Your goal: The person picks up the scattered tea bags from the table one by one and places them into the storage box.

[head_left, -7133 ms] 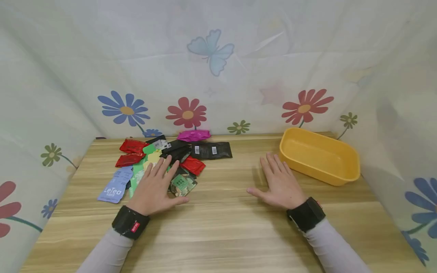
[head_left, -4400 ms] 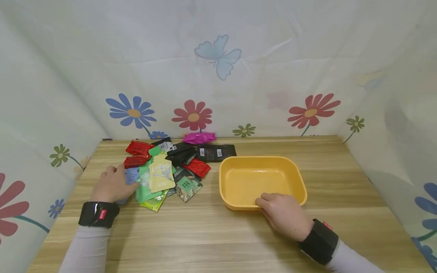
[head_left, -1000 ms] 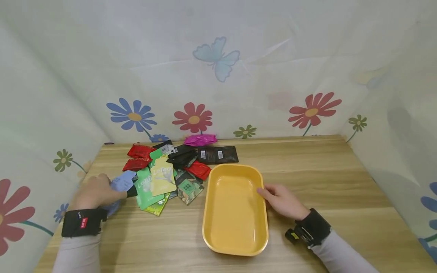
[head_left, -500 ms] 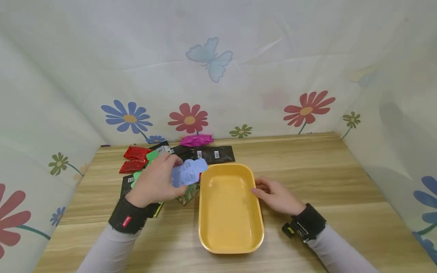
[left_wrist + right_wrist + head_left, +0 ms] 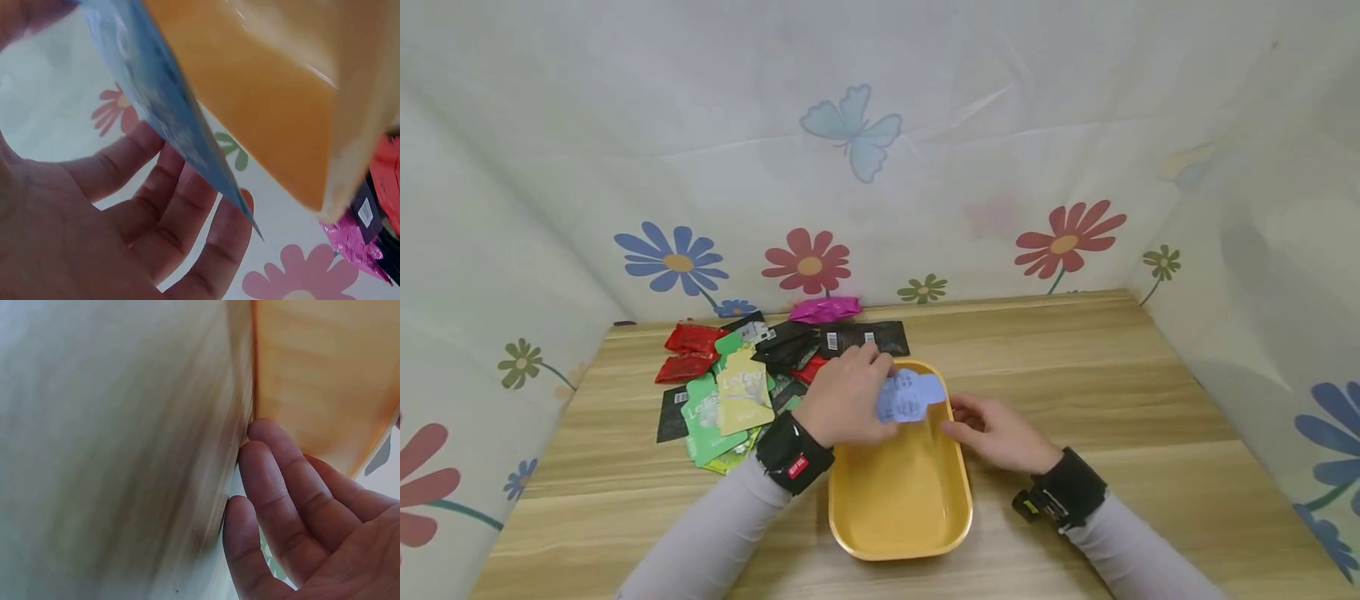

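A blue tea sachet [image 5: 912,397] is held over the far half of a yellow plastic basin [image 5: 901,510]. My left hand [image 5: 850,400] pinches the sachet; in the left wrist view, the tilted blue sachet [image 5: 140,81] runs between thumb and fingers. At the basin's right side, my right hand [image 5: 1009,437] has its thumb at the rim and its fingers along the outer wall. The right wrist view shows those fingers [image 5: 265,478] touching the low outside of the basin [image 5: 325,375], close to the tabletop. The bare basin floor shows below my left hand.
Left of the basin lies a pile of sachets: yellow LeTea [image 5: 743,400], green [image 5: 707,429], red [image 5: 694,337] and black [image 5: 672,412]. A magenta packet [image 5: 825,310] and a black strip [image 5: 880,337] lie near the back edge. A flowered curtain [image 5: 962,167] encloses the wooden table [image 5: 1060,358].
My left hand has picked up the blue sachet from the pile's left side and carried it right, over the basin. Earlier, my right hand pulled the basin nearer and turned it lengthwise.
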Demonstrator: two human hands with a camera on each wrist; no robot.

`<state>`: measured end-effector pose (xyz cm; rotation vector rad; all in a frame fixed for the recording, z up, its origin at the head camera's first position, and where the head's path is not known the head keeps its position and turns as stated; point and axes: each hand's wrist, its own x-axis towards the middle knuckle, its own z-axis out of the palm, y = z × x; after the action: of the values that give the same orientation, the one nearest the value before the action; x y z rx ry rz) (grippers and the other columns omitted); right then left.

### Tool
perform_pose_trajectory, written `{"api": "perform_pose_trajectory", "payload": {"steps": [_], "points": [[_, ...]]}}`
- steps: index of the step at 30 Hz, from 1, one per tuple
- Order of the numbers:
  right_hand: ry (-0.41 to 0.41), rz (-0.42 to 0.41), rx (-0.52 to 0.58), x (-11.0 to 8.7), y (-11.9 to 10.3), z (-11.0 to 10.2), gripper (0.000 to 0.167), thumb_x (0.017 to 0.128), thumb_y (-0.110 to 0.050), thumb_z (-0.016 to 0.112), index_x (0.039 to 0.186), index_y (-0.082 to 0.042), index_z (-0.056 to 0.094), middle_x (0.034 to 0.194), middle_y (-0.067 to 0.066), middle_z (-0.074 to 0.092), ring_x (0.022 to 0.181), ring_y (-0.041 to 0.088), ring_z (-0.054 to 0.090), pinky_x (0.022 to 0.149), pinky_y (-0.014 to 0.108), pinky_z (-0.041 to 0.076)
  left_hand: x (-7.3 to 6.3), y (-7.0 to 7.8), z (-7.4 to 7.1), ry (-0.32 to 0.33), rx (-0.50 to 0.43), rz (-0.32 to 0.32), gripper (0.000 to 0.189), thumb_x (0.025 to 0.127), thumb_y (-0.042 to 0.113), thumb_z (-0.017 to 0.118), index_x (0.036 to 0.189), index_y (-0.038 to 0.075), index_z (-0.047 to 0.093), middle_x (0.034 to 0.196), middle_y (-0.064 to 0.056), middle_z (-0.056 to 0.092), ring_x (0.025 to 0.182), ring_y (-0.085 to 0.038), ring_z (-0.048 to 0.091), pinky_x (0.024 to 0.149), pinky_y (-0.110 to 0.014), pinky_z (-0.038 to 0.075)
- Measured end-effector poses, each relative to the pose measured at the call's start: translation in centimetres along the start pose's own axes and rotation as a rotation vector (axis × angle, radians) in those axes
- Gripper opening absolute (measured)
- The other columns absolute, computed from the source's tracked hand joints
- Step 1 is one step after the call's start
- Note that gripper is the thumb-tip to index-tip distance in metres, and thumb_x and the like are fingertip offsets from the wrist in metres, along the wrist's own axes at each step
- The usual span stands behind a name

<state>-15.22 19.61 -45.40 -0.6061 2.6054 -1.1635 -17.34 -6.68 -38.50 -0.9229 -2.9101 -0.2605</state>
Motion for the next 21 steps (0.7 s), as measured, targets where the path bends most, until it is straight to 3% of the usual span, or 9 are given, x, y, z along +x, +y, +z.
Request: {"api": "perform_pose_trajectory", "payload": {"steps": [4,9,12,16,21], "points": [[0.007,-0.014,0.001,0.1,0.0,0.1,0.04,0.102,-0.03,0.064,0.134,-0.005,0.065,0.11,0.0,0.076,0.099,0.011,0.069,0.088,0.026,0.055,0.2,-0.1,0.2,-0.029,0.002,-0.015,0.076,0.07,0.056,0.086,0.127,0.011,0.065,0.115,-0.007,0.059,0.1,-0.024,0.056,0.081,-0.039,0.054],[0.006,-0.016,0.006,0.1,-0.1,0.1,0.04,0.102,-0.028,0.065,0.133,-0.004,0.065,0.109,0.001,0.076,0.098,0.011,0.069,0.085,0.025,0.055,-0.9,-1.3,-0.4,-0.067,-0.093,-0.118,0.113,0.071,0.075,0.078,0.158,0.015,0.04,0.153,-0.012,0.047,0.135,-0.035,0.05,0.109,-0.057,0.047],[0.006,-0.009,0.001,0.1,-0.1,0.1,0.041,0.102,-0.03,0.065,0.134,-0.004,0.064,0.109,0.001,0.076,0.098,0.011,0.068,0.084,0.024,0.055,-2.2,-3.1,-0.8,-0.006,-0.111,-0.246,0.112,0.076,0.077,0.072,0.161,0.014,0.035,0.158,-0.015,0.043,0.138,-0.039,0.048,0.111,-0.061,0.045],[0.011,-0.001,-0.009,0.0,-0.1,0.1,0.042,0.102,-0.031,0.065,0.134,-0.004,0.064,0.108,0.001,0.076,0.098,0.012,0.068,0.085,0.025,0.055,-3.9,-5.9,-0.8,0.089,-0.062,-0.453,0.104,0.084,0.072,0.066,0.157,0.003,0.038,0.148,-0.026,0.048,0.128,-0.048,0.053,0.101,-0.063,0.052],[0.02,0.001,-0.031,-0.1,-0.1,0.0,0.044,0.101,-0.031,0.066,0.135,-0.004,0.064,0.109,0.002,0.076,0.099,0.012,0.069,0.087,0.026,0.055,-5.5,-9.1,-0.2,0.078,0.025,-0.695,0.102,0.087,0.067,0.064,0.153,-0.005,0.036,0.144,-0.038,0.045,0.124,-0.061,0.051,0.096,-0.071,0.05]]}}
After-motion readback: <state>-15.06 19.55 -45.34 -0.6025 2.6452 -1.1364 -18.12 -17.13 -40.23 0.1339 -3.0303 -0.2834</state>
